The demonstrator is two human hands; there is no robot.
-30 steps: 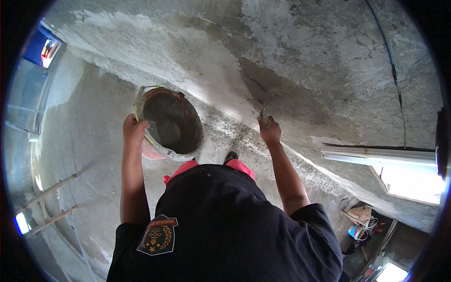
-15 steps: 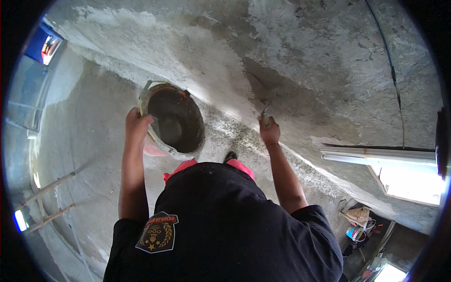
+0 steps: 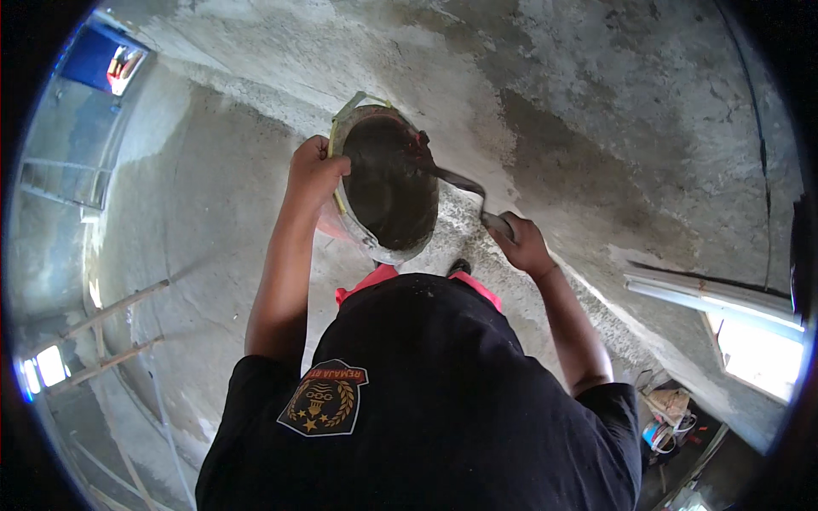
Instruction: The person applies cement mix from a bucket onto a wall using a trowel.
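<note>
Grasping the left side of the rim of 1 bucket (image 3: pixel 390 254) with the left hand (image 3: pixel 317 175), thumb lapped over the edge, beside 1 yellow-green carrying handle (image 3: pixel 351 104). Opening just right of that grip, with dark mortar (image 3: pixel 379 183) inside. Cannot tell whether lifted or resting on the floor (image 3: pixel 221 196).

Clasping the grip end of 1 trowel (image 3: pixel 463 181) with the right hand (image 3: pixel 522 245), to the right of the bucket. Stretching from that fist up and leftward along a bent shank to the bucket's right rim. Cannot tell the exact end of the blade, dark against the dark mortar.

Counting 2 hands, each closed on 1 thing. Counting further: 1 dark shoe (image 3: pixel 460 266) below the bucket; 1 black shirt (image 3: pixel 477 400) with 1 badge (image 3: pixel 322 399); 1 grey wall (image 3: pixel 613 94) beyond the trowel, with dark patches too blended to count and 1 dark cable (image 3: pixel 761 145) at the right; 2 wooden poles (image 3: pixel 119 308) at the left; 1 bright opening (image 3: pixel 758 349) at the lower right.
</note>
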